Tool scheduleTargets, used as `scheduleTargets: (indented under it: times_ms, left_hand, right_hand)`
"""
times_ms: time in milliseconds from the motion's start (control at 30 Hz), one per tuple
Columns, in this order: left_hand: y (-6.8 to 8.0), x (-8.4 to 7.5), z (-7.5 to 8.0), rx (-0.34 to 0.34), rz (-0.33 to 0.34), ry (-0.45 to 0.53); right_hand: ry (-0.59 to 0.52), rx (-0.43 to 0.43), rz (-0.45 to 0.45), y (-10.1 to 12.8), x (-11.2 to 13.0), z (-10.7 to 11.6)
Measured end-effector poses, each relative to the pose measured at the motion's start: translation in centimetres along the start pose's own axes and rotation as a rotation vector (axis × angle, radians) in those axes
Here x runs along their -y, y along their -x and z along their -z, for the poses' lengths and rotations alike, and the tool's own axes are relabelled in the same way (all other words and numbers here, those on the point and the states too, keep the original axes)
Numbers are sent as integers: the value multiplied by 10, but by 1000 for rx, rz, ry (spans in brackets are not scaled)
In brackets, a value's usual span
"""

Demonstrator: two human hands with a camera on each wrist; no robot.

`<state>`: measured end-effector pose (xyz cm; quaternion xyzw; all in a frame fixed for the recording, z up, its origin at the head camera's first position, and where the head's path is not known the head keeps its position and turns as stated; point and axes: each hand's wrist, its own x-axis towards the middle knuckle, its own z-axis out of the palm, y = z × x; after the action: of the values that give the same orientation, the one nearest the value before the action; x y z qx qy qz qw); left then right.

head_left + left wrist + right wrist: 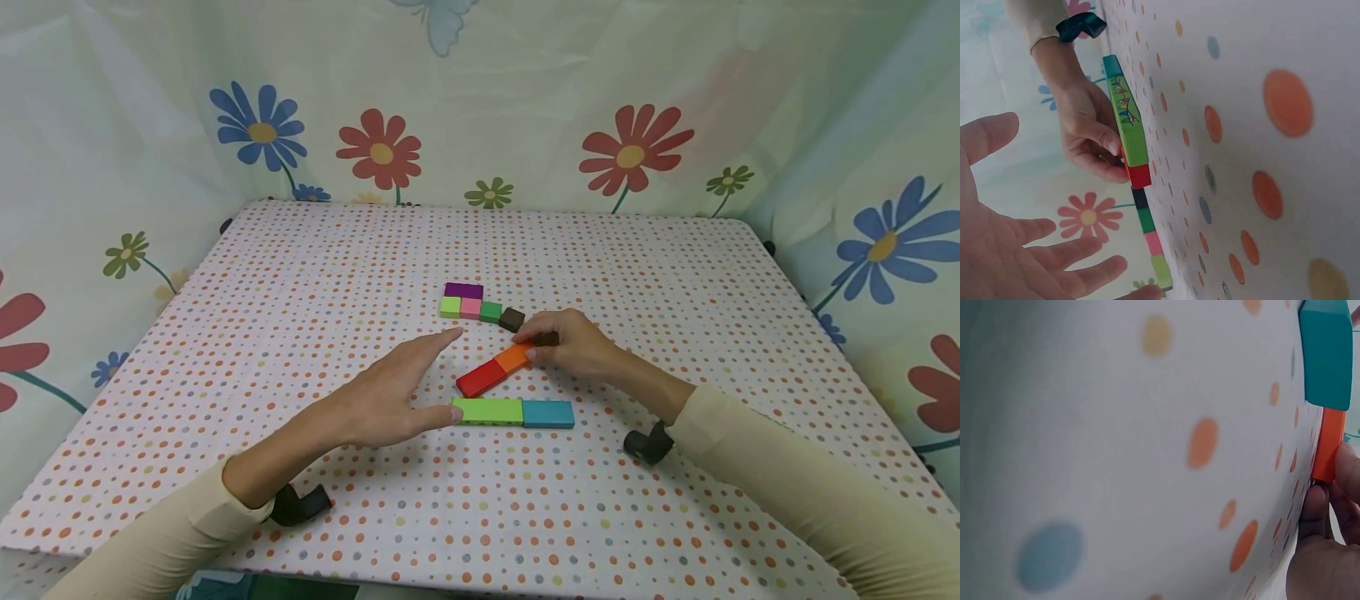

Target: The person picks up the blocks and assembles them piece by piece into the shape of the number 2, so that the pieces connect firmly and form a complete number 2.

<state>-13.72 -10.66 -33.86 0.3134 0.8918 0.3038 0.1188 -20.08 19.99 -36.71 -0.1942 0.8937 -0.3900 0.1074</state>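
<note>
My right hand (573,346) pinches the orange block (512,358) near its right end, thumb and fingers around it. That block meets a red block (482,379) end to end, both slanting on the table. A dark piece (547,339) shows partly behind the right fingers. My left hand (382,400) is spread, palm inward, its thumb tip at the left end of a long lime block (491,412); whether they touch I cannot tell. A blue block (548,414) adjoins the lime one. In the left wrist view, the lime block (1125,119) carries a printed bunting pattern.
Farther back sits a row of small blocks: lime (450,307), pink (470,308), green (491,312) and dark brown (512,319). A purple block (463,291) lies behind the lime and pink ones. A dotted cloth (337,267) covers the table; flowered curtains surround it.
</note>
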Motion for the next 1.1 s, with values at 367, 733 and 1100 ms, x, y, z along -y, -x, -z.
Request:
scheduleTargets:
  times_ms: [367, 733, 1100]
  left_hand:
    - [-1, 1, 1, 37, 16, -18]
    - [-9, 5, 3, 155, 17, -156]
    - [-25, 9, 2, 197, 31, -281]
  right_hand:
    - [7, 3, -5, -3, 2, 0]
    - [86, -88, -49, -10, 10, 7]
    - [168, -121, -112, -25, 20, 9]
